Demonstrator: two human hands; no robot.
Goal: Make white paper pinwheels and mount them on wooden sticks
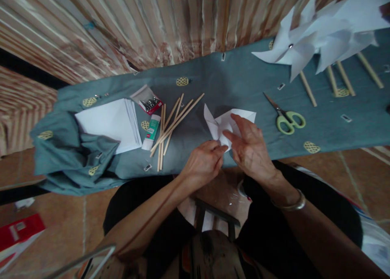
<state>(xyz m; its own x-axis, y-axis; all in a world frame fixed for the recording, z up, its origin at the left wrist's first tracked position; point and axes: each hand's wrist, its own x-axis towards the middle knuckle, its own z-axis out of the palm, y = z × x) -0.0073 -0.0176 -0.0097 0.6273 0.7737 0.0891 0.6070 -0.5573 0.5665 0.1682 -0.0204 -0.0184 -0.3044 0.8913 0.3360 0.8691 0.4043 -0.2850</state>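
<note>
Just right of the loose, pale wooden sticks (167, 134), I see the left hand (203, 162) pinching the near edge of the folded white paper piece (224, 120) on the blue-green cloth (246, 90). The right hand (252, 150) lays loosely spread fingers on that paper; light pressure should, I think, spare its points from creasing.

Left hand (203, 163) and right hand (252, 149) touch folded paper (224, 120) — scissors (281, 113) lie apart.

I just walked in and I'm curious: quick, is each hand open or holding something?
Left hand: closed, fingers curled, gripping the near edge of the white, partly folded paper sheet.
Right hand: partly open, fingers touching that sheet.
</note>
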